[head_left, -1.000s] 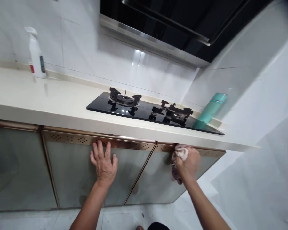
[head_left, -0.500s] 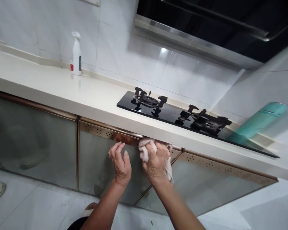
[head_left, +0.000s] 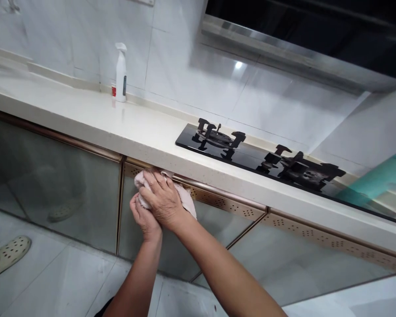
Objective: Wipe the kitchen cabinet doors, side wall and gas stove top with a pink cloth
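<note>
A pale pink-white cloth (head_left: pixel 188 202) is bunched under my right hand (head_left: pixel 165 200), which presses it against the perforated bronze strip (head_left: pixel 218 200) at the top of a cabinet door. The fingers of that hand are wrapped over the cloth. Tucked in below and to the left, my left hand (head_left: pixel 147 222) touches the right hand and has its curled fingers against the cloth's lower edge. Its thumb side is hidden behind the right hand.
Above the doors runs a cream countertop (head_left: pixel 82 119) with a projecting edge. It carries a white spray bottle (head_left: pixel 120 77), a black gas hob (head_left: pixel 204 147) and a green cylinder (head_left: pixel 379 176). A range hood (head_left: pixel 300 48) hangs overhead. A beige clog (head_left: pixel 13 253) shows at lower left.
My right hand has slid left along the strip with the cloth. My left hand, earlier apart with open fingers, now meets the right hand and the cloth. The view has shifted left.
</note>
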The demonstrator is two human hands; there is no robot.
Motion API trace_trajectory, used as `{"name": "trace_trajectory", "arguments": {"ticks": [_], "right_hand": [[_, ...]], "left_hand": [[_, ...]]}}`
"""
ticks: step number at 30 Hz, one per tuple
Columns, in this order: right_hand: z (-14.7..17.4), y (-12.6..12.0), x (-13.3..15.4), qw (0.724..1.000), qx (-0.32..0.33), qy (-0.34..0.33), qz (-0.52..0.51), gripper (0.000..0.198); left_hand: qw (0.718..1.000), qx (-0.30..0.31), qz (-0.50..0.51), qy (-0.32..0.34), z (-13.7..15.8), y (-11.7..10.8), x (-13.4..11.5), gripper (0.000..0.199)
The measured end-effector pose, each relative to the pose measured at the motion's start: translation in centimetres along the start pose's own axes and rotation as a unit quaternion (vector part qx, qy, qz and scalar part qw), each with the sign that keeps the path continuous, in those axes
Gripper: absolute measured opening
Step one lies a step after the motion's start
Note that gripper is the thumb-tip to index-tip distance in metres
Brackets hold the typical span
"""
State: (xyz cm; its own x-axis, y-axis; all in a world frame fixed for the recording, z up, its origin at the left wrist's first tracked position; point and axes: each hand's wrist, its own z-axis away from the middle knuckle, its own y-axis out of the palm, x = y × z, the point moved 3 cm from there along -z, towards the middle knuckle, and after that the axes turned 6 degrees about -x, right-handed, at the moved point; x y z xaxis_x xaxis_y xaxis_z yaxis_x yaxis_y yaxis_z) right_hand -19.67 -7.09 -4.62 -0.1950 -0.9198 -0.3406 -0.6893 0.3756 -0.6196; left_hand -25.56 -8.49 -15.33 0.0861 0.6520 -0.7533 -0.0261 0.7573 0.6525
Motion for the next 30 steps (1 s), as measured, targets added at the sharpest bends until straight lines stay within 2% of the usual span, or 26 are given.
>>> {"name": "trace_trajectory", "arguments": {"ticks": [4, 6, 9, 11, 13, 15, 17, 19, 21, 23, 25, 26, 27, 28, 30], "right_hand": [[3.3, 0.2, 0.1, 0.994, 0.042, -0.020, -0.098, 0.021], [5.3, 0.1, 0.0, 0.981, 0.070, 0.001, -0.178, 0.029], [7.9, -1.1, -0.3, 0.949, 0.070, 0.073, -0.299, 0.046], [9.7, -2.2, -0.9, 0.910, 0.050, 0.168, -0.377, 0.048], [12.1, -2.9, -1.8, 0.840, 0.020, 0.304, -0.448, 0.045], [15.4, -3.1, -2.5, 0.737, -0.013, 0.446, -0.508, 0.045], [18.8, -2.9, -3.0, 0.633, -0.046, 0.551, -0.542, 0.051], [21.6, -2.5, -3.3, 0.561, -0.072, 0.612, -0.553, 0.057], [23.5, -2.1, -3.5, 0.506, -0.088, 0.647, -0.564, 0.058], [24.3, -1.8, -3.5, 0.441, -0.080, 0.671, -0.590, 0.058], [24.5, -1.7, -3.5, 0.384, -0.056, 0.681, -0.621, 0.060], [24.5, -1.7, -3.6, 0.367, -0.043, 0.680, -0.634, 0.062], [24.5, -1.8, -3.6, 0.362, -0.031, 0.675, -0.642, 0.064], [24.5, -1.9, -3.7, 0.374, -0.024, 0.668, -0.643, 0.065], [24.7, -2.2, -4.1, 0.429, -0.028, 0.652, -0.624, 0.066]], "left_hand": [[0.999, -0.021, -0.036, -0.014, 0.4, -0.8, 0.1, 0.020], [0.998, -0.020, -0.048, -0.022, 1.1, -1.2, -0.1, 0.019], [0.998, 0.007, -0.061, -0.030, 2.4, -1.4, -0.7, 0.023], [0.995, 0.064, -0.073, -0.019, 3.5, -1.2, -1.5, 0.028], [0.988, 0.128, -0.082, 0.020, 4.6, -1.0, -2.3, 0.032], [0.977, 0.181, -0.088, 0.065, 6.0, -0.8, -2.8, 0.033], [0.958, 0.247, -0.107, 0.095, 7.5, -0.6, -2.8, 0.030], [0.922, 0.339, -0.140, 0.127, 9.0, -0.4, -2.5, 0.026], [0.879, 0.413, -0.167, 0.173, 10.4, -0.1, -2.2, 0.021], [0.851, 0.445, -0.187, 0.206, 11.1, 0.0, -1.9, 0.017], [0.841, 0.452, -0.208, 0.211, 11.2, 0.0, -1.5, 0.014], [0.839, 0.454, -0.219, 0.206, 11.1, 0.0, -1.3, 0.014], [0.836, 0.458, -0.230, 0.197, 10.9, -0.1, -1.0, 0.015], [0.834, 0.463, -0.240, 0.184, 10.7, -0.1, -0.7, 0.019], [0.833, 0.471, -0.255, 0.139, 10.3, -0.3, -0.3, 0.033]]}}
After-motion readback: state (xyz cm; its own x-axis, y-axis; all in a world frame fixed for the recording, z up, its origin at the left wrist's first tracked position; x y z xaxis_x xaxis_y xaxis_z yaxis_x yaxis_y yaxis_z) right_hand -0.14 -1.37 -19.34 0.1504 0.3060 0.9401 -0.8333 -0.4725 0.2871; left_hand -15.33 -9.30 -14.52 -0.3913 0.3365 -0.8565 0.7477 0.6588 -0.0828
